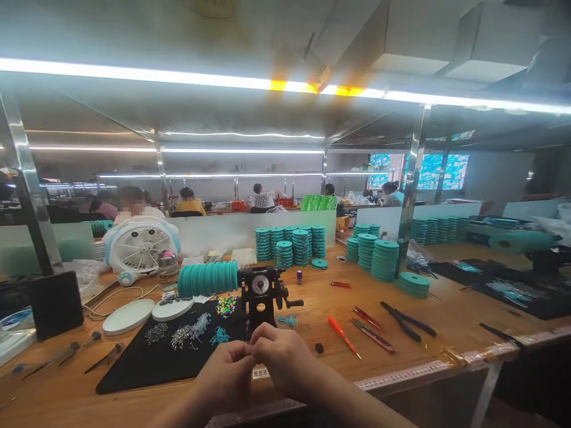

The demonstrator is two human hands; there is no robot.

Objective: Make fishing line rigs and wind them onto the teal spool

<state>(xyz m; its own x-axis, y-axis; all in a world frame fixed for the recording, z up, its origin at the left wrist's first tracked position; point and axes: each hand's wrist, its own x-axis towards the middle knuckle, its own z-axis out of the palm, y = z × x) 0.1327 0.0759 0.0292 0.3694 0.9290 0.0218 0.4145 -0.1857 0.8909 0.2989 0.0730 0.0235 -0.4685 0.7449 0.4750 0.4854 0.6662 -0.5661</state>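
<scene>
My left hand and my right hand meet fingertip to fingertip near the table's front edge. Both are closed in a pinch; whatever they hold is too small or hidden to make out. Just behind them stands a black hand-cranked winding machine with a round dial and a crank at its right. A row of teal spools sits on its shaft to the left. On the black mat beside my left hand lie piles of small metal parts, clear pieces, teal pieces and colourful beads.
Stacks of teal spools line the back, with more stacks to the right. An orange screwdriver, a cutter knife and pliers lie right of my hands. A white fan stands at the left; people sit beyond the partition.
</scene>
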